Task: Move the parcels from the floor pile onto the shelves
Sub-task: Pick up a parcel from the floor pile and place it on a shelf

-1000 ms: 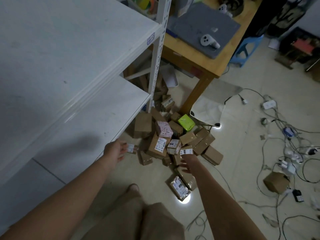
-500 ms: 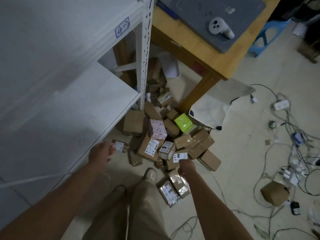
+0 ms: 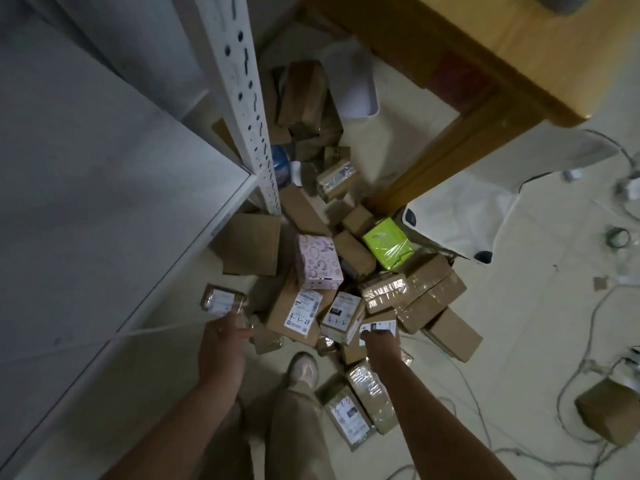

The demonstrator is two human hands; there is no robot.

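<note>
Floor pile [image 3: 298, 317] — taped brown cartons, several white-labelled — is spread across the centre of the frame, at the foot of the white shelves [image 3: 104, 202] that fill the left side. A pink patterned box [image 3: 318, 261] and a green packet [image 3: 388, 242] are lodged among the cartons.

Left hand [image 3: 223, 336], lower centre-left: a small labelled parcel [image 3: 221, 299] is pinched by its near edge and held just beside the lower shelf's rim.

Right hand [image 3: 381, 344], lower centre: fingers are curled over a white-labelled carton [image 3: 379, 327] at the pile's near edge.

A wooden table [image 3: 485, 64] is seen at upper right — one lone carton [image 3: 609, 414] at lower right, well apart from the pile.
</note>
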